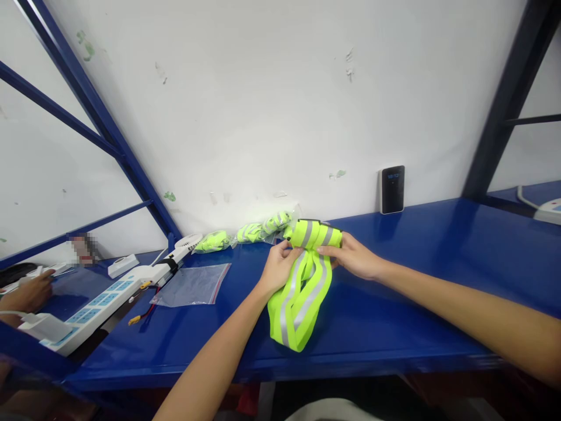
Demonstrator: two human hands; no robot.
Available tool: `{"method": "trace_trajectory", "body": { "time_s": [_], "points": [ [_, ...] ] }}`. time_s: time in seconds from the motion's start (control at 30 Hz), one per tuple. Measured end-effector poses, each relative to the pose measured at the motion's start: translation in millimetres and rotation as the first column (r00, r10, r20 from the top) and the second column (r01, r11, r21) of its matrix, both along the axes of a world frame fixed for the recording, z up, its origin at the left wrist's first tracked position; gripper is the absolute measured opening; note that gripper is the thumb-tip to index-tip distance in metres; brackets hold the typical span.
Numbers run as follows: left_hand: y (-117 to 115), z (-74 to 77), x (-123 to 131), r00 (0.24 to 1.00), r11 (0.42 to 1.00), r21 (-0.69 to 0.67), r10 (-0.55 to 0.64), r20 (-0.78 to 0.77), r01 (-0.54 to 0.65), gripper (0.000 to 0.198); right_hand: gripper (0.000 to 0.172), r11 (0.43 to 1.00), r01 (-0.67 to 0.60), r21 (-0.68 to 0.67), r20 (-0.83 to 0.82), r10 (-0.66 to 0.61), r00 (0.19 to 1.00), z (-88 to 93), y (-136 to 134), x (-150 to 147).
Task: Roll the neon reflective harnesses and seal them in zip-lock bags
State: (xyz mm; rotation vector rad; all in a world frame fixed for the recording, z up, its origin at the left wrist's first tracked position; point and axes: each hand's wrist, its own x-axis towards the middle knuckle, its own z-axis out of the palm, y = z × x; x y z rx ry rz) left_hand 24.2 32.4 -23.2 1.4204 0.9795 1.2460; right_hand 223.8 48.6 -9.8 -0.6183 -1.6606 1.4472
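A neon-yellow reflective strap vest [309,295] with silver stripes is held between both hands over the blue table. Its upper part is folded into a flat bundle with dark edging, while long loops hang down toward the table's front edge. My left hand [278,268] grips the straps on the left side, just under the bundle. With the thumb in front, my right hand [356,255] pinches the right end of the bundle; the fingers behind it are partly hidden. Near my left forearm lies a flat clear zip bag [193,285] on the table.
Bagged yellow reflective bundles [214,241] lie along the wall. A long white power strip [103,301] and a red-black cable with yellow connectors [142,310] are at left. A black display device [392,190] stands at back right. Another person's hand [28,295] is at far left.
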Motion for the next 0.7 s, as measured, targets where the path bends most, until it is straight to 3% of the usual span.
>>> {"method": "trace_trajectory", "body": {
  "time_s": [0.13, 0.23, 0.37, 0.53, 0.7],
  "points": [
    [0.2, -3.7, 1.2, 1.0, 0.994, 0.105, 0.014, -0.024, -0.011, 0.043, 0.053, 0.997, 0.023, 0.07, -0.014, -0.022, 1.0, 4.6, -4.0, -0.4],
    [-0.5, -2.9, 0.2, 0.992, 0.983, 0.171, 0.084, -0.093, -0.067, 0.037, 0.052, 0.978, 0.065, 0.198, 0.011, -0.069, 0.998, 5.9, -4.4, -0.6],
    [-3.8, -2.0, 0.3, 1.0, 0.997, 0.079, -0.004, -0.026, 0.006, 0.03, 0.043, 0.893, 0.136, 0.429, 0.036, -0.167, 0.985, 2.8, -0.3, 0.6],
    [-10.3, -0.3, 8.0, 0.984, 0.985, 0.015, -0.17, 0.049, 0.169, 0.042, 0.038, 0.782, 0.118, 0.612, 0.06, -0.195, 0.979, -0.8, 2.1, 1.1],
    [-11.9, 0.9, 12.8, 0.993, 0.993, -0.016, -0.118, -0.021, 0.118, 0.044, 0.043, 0.68, 0.127, 0.723, 0.066, -0.251, 0.966, -5.9, 2.9, -1.3]
  ]
}}
